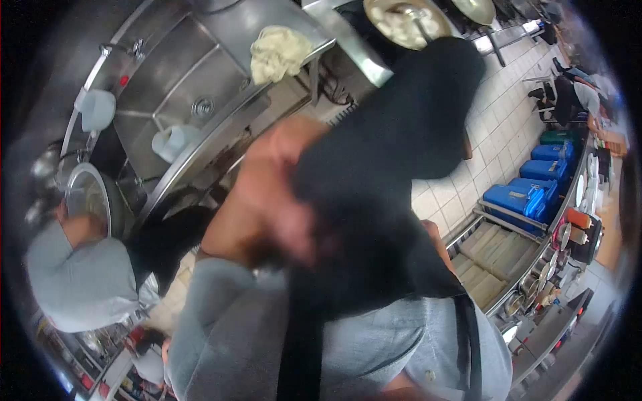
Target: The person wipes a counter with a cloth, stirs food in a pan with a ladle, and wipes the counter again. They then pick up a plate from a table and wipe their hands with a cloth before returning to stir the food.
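A black apron spreads across my front over a grey shirt, with dark straps running down. My left hand is bent back against the apron's left side. Its fingers are smeared by motion, so I cannot make out whether they grip the cloth. Beyond the apron's right edge a strip of my right forearm shows. My right hand is hidden behind the black cloth.
At left, a person in grey leans by a steel sink. A crumpled cloth lies on the steel counter. Pans stand at the top. Blue lidded bins line the tiled floor at right; another person is beyond.
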Demonstrator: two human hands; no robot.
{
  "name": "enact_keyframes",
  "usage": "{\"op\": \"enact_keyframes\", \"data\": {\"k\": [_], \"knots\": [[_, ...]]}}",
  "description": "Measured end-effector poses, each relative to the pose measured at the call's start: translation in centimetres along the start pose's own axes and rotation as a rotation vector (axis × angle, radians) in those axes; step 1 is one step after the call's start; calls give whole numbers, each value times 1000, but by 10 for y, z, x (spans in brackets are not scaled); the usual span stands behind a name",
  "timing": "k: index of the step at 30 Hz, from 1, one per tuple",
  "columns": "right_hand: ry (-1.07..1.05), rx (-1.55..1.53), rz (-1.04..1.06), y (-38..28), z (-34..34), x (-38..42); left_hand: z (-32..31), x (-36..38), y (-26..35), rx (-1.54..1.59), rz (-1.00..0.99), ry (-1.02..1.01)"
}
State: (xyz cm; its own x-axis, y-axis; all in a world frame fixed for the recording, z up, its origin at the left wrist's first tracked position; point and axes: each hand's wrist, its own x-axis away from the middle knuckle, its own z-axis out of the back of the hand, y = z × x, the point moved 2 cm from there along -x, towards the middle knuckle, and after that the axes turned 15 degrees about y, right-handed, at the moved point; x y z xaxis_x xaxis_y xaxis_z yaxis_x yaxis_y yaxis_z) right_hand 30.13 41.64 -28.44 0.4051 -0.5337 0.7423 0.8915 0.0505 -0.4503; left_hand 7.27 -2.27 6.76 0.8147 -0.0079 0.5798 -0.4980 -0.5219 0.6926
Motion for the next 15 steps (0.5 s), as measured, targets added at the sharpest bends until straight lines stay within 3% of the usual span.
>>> {"op": "enact_keyframes", "data": {"k": [1,5,12,14,15], "knots": [[56,-457,71,29,-8,29,-4,9,9,-10,5,23],[-24,-284,46,32,-20,29,-41,48,30,668,-437,-1461],[-29,14,95,19,-42,5,-12,14,44,508,-398,-1760],[-51,111,76,-15,-56,23,6,7,41,450,-370,-1825],[-13,104,-63,-31,-55,42,15,4,39,419,-356,-1851]]}}
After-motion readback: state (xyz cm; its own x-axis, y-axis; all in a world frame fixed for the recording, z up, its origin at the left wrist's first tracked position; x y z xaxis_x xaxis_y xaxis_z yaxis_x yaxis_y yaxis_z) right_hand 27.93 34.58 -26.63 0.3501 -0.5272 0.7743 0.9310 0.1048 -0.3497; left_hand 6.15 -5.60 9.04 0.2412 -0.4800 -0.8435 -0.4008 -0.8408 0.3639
